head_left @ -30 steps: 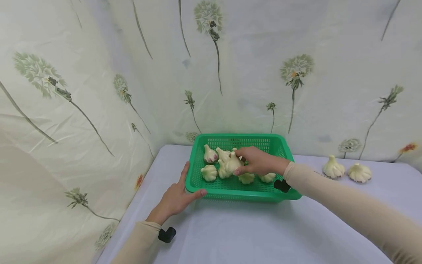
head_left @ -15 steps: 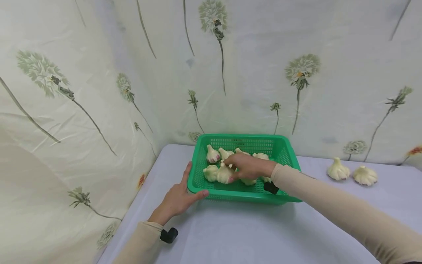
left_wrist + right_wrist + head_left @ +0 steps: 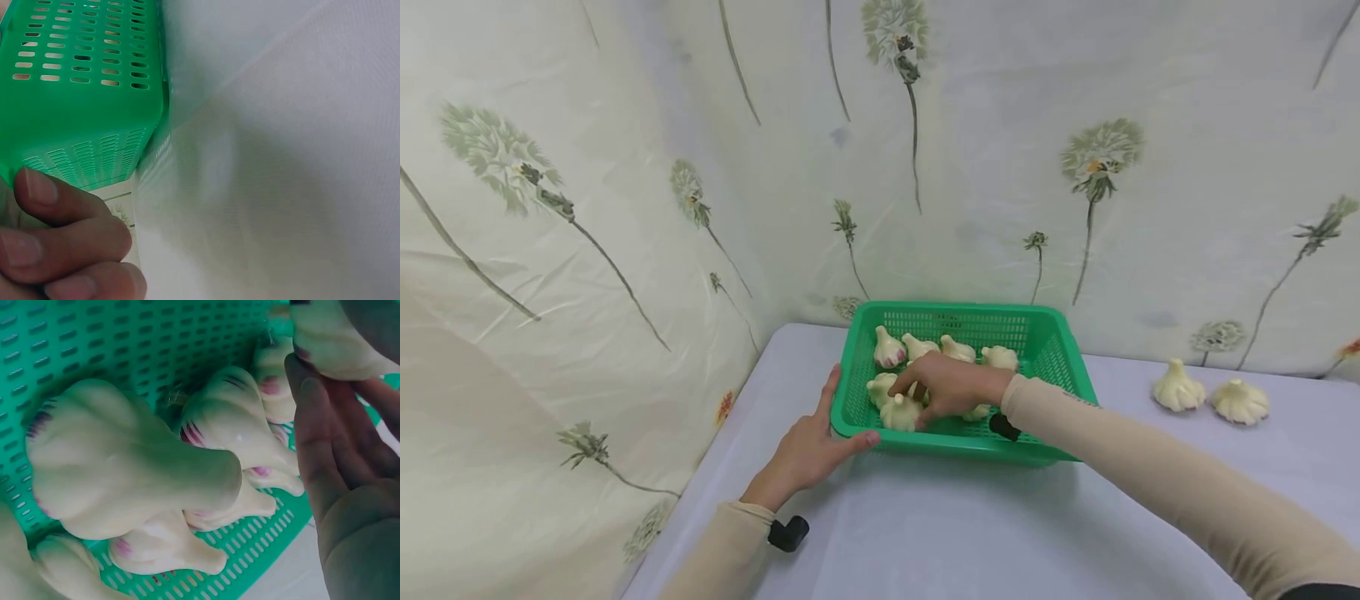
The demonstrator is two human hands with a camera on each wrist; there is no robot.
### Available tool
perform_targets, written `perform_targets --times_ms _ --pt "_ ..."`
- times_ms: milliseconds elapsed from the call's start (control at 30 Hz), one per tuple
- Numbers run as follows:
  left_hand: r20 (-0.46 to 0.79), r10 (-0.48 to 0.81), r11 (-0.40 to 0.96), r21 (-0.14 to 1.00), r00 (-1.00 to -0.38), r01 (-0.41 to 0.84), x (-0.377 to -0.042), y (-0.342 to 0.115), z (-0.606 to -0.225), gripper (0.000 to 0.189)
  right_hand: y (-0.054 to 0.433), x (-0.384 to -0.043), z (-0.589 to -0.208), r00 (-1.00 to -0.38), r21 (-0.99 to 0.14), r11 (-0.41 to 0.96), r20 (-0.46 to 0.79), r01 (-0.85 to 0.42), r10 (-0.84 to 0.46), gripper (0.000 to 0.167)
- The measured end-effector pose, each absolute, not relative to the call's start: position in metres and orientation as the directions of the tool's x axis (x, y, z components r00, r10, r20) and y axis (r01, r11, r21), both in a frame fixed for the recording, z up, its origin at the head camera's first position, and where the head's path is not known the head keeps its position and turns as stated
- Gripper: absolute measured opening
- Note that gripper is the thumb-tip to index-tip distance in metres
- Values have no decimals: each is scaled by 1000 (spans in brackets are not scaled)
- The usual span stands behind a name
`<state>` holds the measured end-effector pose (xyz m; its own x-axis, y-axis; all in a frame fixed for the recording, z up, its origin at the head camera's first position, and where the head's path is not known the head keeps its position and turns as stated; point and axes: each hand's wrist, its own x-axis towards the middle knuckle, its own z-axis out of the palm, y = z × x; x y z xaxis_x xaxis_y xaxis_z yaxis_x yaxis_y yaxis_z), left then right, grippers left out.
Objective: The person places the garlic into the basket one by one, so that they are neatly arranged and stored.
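Inside a green plastic basket [image 3: 970, 446], toward its front left, my right hand [image 3: 951, 383] pinches a pale garlic bulb [image 3: 901, 414] between thumb and fingers. The right wrist view has this held bulb [image 3: 340, 344] at its upper right, partly cut off by the frame. Several other garlic bulbs [image 3: 889, 348] lie in the basket, some half hidden under the right hand. My left hand [image 3: 808, 450] holds the basket's front left corner, thumb over the front rim and fingers along the left wall. Its curled fingers [image 3: 75, 247] show beside the basket in the left wrist view.
Two more garlic bulbs, one with its stem upright [image 3: 1177, 387] and one lower [image 3: 1241, 402], sit on the white-covered table [image 3: 985, 533] right of the basket. A dandelion-printed curtain [image 3: 985, 167] hangs close behind the basket and along the left side.
My right hand has moved left and forward-down with the garlic bulb, from mid-basket to the front left. My left hand keeps its place on the basket corner. The view has shifted slightly.
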<state>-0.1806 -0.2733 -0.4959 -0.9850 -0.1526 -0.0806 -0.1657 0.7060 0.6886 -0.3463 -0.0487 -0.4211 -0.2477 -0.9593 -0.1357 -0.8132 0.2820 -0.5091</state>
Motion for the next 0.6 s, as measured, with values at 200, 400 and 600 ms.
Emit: perform_targets --times_ms 200,400,600 --pt "-80 -160 700 694 -984 -170 -179 -272 -499 118 -56 -345 -430 -228 -503 264 -132 -823 -965 55" --pt "-71 -162 698 696 -984 -165 -179 -271 -502 116 -59 -348 -440 -209 -503 250 -137 -828 -968 53" --pt "-56 -158 701 697 -986 -152 -180 -273 -500 116 -64 -353 -448 -167 -423 190 -90 -886 -982 51"
